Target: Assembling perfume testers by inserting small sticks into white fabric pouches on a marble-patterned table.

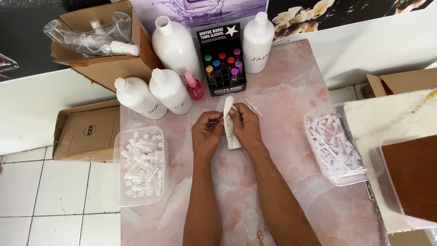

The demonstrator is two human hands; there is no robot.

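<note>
Nearest to me are the two forearms, which come up from the bottom edge over the pink marble bench [291,191]. The left hand [205,133] and the right hand [246,125] meet at the middle of the bench. Both are closed around a white cloth [230,124]; the cloth stands between them and hangs down past the right palm. The left fingers seem to pinch a small thin thing against the cloth, but it is too small for me to tell what it is.

To the left stands a clear tub of small vials [141,165], near the bench edge. To the right is a clear tub of white sprayer tops [337,145]. Behind the hands I see a black display rack [222,60] with coloured caps, a small pink bottle [193,85] just beside it, and four big white bottles [174,45] around them. One thin white tube [253,107] lies on the bench just beside the right hand. A cardboard box [102,43] with clear spray bottles stands at the far left corner.
</note>
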